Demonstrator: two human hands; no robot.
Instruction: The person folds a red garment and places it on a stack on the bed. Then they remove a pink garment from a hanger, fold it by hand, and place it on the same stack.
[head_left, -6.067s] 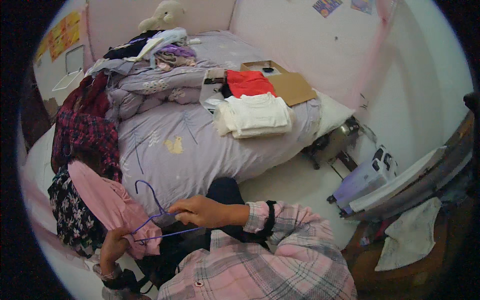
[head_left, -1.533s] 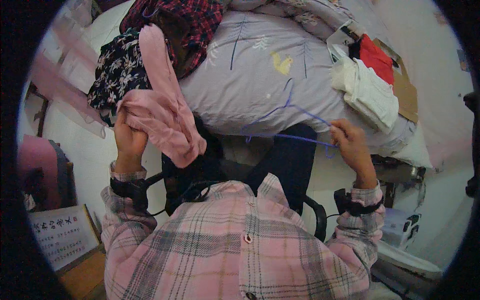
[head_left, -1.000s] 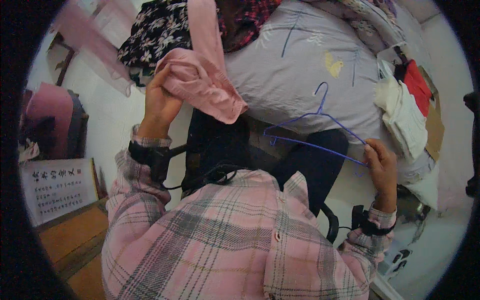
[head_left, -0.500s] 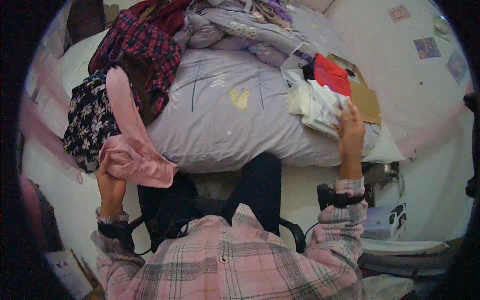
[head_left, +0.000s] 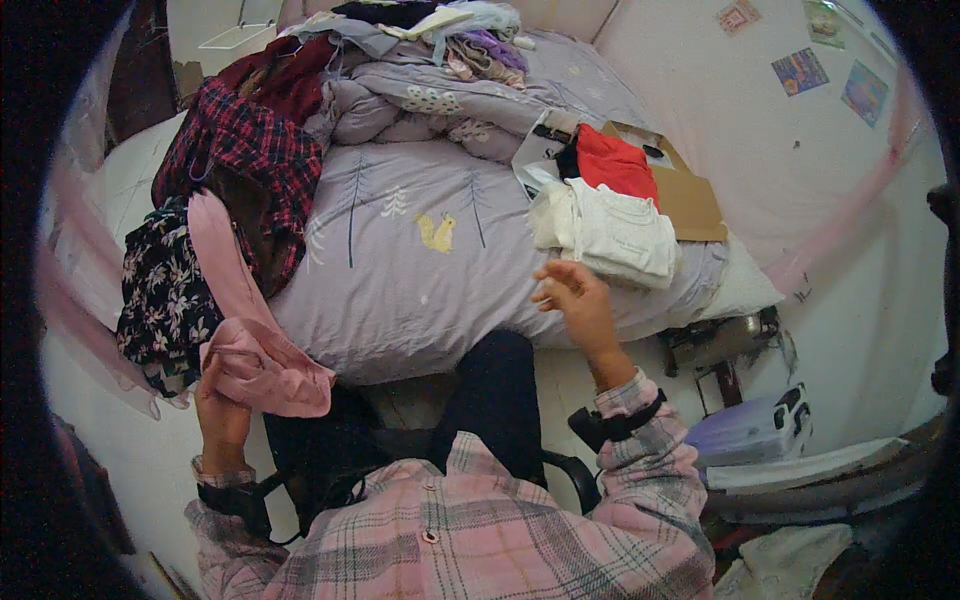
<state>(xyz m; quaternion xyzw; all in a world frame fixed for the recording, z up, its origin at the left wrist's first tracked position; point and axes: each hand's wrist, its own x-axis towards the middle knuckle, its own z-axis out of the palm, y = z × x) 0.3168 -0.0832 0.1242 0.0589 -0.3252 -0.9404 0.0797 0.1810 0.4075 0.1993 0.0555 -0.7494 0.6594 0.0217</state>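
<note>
My left hand (head_left: 222,415) is closed on the bunched lower end of a pink garment (head_left: 262,365). The garment's long strip runs up onto the clothes at the bed's left edge. Beneath and beside it lie a black floral garment (head_left: 168,285) and a dark red-and-black checked shirt (head_left: 225,140). My right hand (head_left: 580,305) hovers by the bed's front edge, fingers loosely bent and apart, holding nothing. Beyond it sits a folded white shirt (head_left: 625,235) with a red cloth (head_left: 615,165) behind. The kind of pink garment cannot be made out.
A cardboard box (head_left: 692,205) lies beside the folded clothes. The bed (head_left: 400,300) has a grey-lilac sheet, with a rumpled quilt (head_left: 430,100) and more clothes at the back. A plastic storage box (head_left: 750,430) stands on the floor at the right.
My right hand has come away from the folded white shirt and moved left toward me. The left hand keeps its hold on the pink garment. The view has shifted slightly.
</note>
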